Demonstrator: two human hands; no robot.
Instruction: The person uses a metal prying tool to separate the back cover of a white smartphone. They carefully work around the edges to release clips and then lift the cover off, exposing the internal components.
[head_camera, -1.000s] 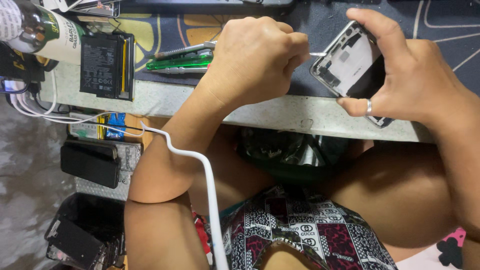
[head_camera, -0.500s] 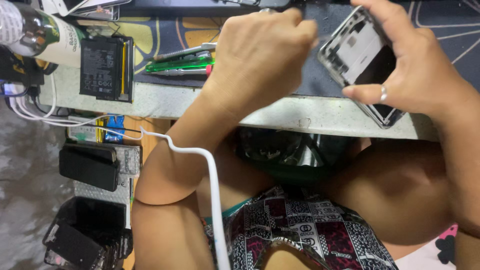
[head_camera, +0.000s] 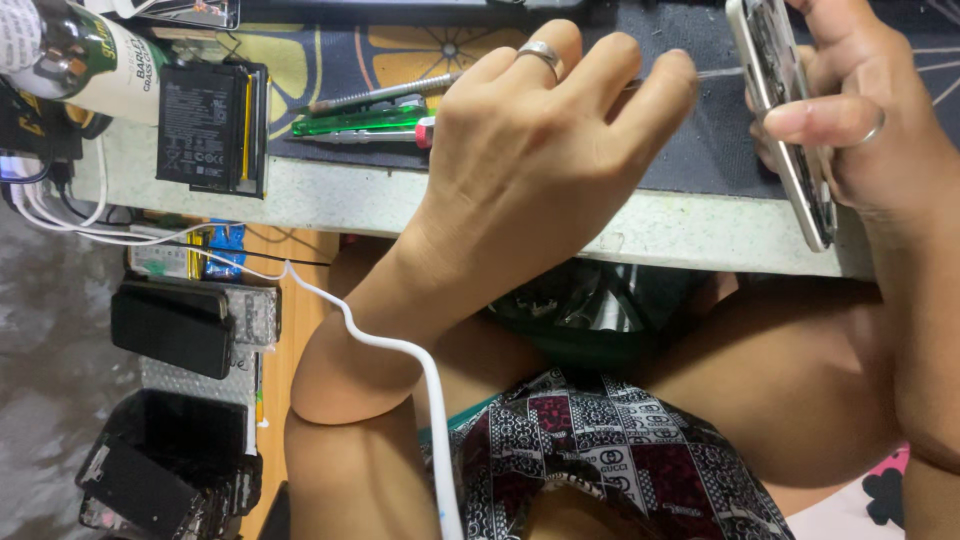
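Leftward of the fingers, a bottle (head_camera: 70, 55) and a black battery (head_camera: 212, 127) lie on the tabletop (head_camera: 420, 205), well apart from the work. Green screwdrivers (head_camera: 365, 118) lie just beside the left hand (head_camera: 530, 150), within easy reach. A white cable (head_camera: 400, 350) crosses under the left forearm.

The left hand's fingers are curled together around a thin metal tool (head_camera: 715, 74); only its tip shows, pointing toward the phone (head_camera: 785, 120). The grip itself is hidden behind the knuckles.

The right hand (head_camera: 860, 130) holds the opened phone on edge above the tabletop, fingers clamped across its frame. Judged from the pose, the tilt presents the inner side to the tool tip. Whether tip and phone touch cannot be told.
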